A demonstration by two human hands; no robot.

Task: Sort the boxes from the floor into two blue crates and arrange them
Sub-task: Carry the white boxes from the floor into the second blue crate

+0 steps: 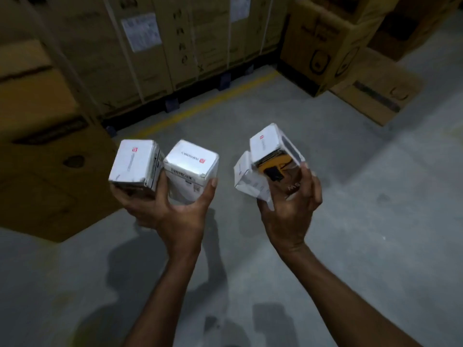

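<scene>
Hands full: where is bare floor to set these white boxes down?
Bare grey concrete floor: from the yellow painted line down past left hand and right hand, and rightward to the tan cardboard cartons. Crowded: large brown cardboard carton left, strapped cartons behind.

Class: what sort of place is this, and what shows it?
Probably a warehouse or stockroom: large strapped cardboard cartons with paper labels stand along a yellow line painted on a bare concrete floor.
</scene>
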